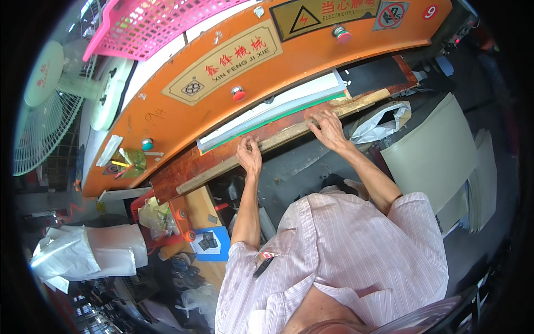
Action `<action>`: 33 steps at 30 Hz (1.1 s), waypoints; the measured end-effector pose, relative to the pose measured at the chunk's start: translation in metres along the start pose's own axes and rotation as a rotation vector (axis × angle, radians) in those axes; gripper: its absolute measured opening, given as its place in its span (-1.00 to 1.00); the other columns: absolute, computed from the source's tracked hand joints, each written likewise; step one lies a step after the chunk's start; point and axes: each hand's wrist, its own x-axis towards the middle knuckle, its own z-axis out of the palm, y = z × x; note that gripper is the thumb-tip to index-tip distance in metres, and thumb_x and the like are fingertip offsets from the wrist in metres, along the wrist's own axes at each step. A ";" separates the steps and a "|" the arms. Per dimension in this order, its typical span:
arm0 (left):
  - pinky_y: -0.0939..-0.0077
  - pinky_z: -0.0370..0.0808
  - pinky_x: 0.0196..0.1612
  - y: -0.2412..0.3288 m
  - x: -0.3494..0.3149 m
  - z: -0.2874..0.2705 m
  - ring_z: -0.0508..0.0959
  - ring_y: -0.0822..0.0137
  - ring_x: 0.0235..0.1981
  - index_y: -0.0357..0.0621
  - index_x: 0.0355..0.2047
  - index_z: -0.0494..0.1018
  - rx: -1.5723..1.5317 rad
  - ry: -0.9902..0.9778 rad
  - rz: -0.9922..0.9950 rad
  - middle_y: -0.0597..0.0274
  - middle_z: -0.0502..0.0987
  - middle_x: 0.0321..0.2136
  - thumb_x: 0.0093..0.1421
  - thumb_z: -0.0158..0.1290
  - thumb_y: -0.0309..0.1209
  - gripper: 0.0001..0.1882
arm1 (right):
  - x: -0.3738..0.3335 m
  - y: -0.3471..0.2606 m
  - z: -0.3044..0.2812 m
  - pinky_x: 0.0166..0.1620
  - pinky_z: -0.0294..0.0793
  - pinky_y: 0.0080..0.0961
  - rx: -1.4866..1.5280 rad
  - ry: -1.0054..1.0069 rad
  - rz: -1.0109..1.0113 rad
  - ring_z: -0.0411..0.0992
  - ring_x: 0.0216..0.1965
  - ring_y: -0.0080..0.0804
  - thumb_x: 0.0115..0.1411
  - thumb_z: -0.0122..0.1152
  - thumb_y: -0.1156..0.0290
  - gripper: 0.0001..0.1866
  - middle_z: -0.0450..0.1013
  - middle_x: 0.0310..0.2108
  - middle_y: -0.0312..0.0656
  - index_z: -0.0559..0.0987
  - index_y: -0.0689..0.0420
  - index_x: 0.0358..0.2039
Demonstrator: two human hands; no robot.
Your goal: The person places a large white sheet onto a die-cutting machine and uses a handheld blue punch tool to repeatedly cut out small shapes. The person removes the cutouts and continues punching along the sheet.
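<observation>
Two hands show: one left hand point(250, 155) just off centre toward ten o'clock, one right hand point(329, 130) toward two. One wooden bar point(282, 135) spans half past eight to two. Buttons number three: one red button point(238, 93) past eleven, another red button point(342, 35) at one, one teal button point(147, 145) past nine. There is one fan point(46, 72) near ten, one pink basket point(142, 28) nearer eleven, and one blue board point(223, 244) at seven (its dark pieces point(208, 241) are too small to count).

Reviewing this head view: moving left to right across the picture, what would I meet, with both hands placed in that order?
White fan → teal button → left hand → right hand → large pale sheets.
</observation>
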 end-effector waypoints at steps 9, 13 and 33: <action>0.11 0.51 0.01 0.020 -0.066 -0.027 0.59 -0.02 -0.09 -0.26 0.00 0.61 -0.016 -0.012 0.069 -0.04 0.65 -0.20 0.32 0.14 -0.40 -0.71 | -0.036 -0.030 0.000 0.08 0.42 -0.13 -0.022 0.064 0.056 0.52 -0.05 -0.09 0.21 0.41 0.36 -0.62 0.63 -0.09 -0.09 0.64 0.20 0.02; 0.00 0.20 0.41 0.054 -0.034 -0.006 0.37 -0.15 0.32 -0.36 0.31 0.36 0.139 -0.077 0.467 -0.23 0.45 0.23 0.34 0.05 -0.45 -0.46 | -0.002 -0.066 0.027 0.26 0.43 -0.09 0.109 0.008 -0.069 0.38 0.21 0.16 0.05 0.55 0.32 -0.21 0.38 0.24 0.19 0.42 0.32 0.25; -0.06 -0.03 0.53 0.042 -0.080 0.009 0.13 -0.10 0.51 -0.36 0.47 0.09 0.383 -0.449 0.238 -0.12 0.26 0.42 0.35 0.06 -0.44 -0.27 | -0.026 -0.031 0.010 0.23 0.48 -0.30 0.973 -0.480 0.613 0.49 0.14 -0.32 0.14 0.52 0.45 -0.14 0.48 0.23 0.00 0.32 0.25 0.42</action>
